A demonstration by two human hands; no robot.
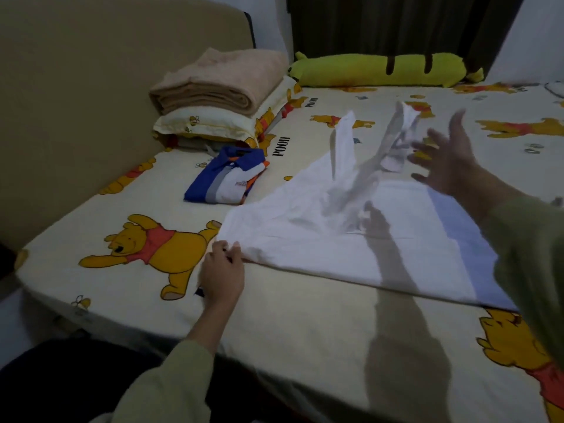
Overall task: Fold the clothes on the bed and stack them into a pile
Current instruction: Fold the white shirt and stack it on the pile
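So the white shirt is spread on the bed, sleeves flung up and blurry mid-air. Left hand pinches the shirt's near-left corner, right hand hovers above the shirt with fingers spread, holding nothing. A folded blue-and-white polo sits just left of the shirt.

White shirt — left hand pinching.
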